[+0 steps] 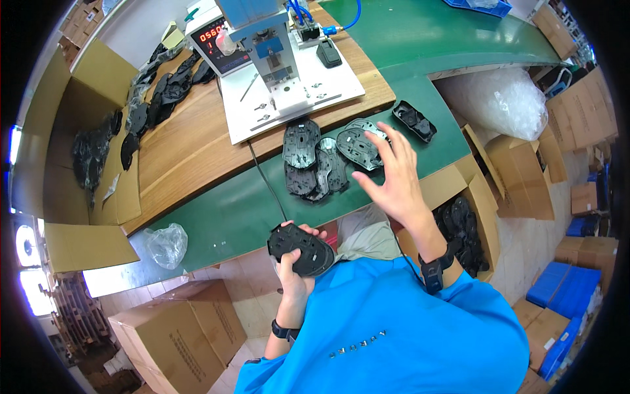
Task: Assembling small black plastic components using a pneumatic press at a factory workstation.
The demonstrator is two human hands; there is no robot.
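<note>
My left hand (296,281) grips a black moulded plastic shell (303,253) near the front edge of the green bench, thumb across its face and fingers behind it. With fingers spread and nothing in it, my right hand (400,180) hovers beside the bench-top shells. Nearest to it is a rounded black shell (357,146); whether the fingertips touch it I cannot tell. Several similar pieces lie to its left, among them an upper shell (300,143) and a lower one (333,165). A deeper black shell (415,121) rests on the right.
A bench press (279,72) on a white base stands at the back, beside a box with a red digital display (223,49). Clear plastic bag (167,245) at left. Open cartons (92,177) flank the bench; another carton (489,230) of black parts sits by my right arm.
</note>
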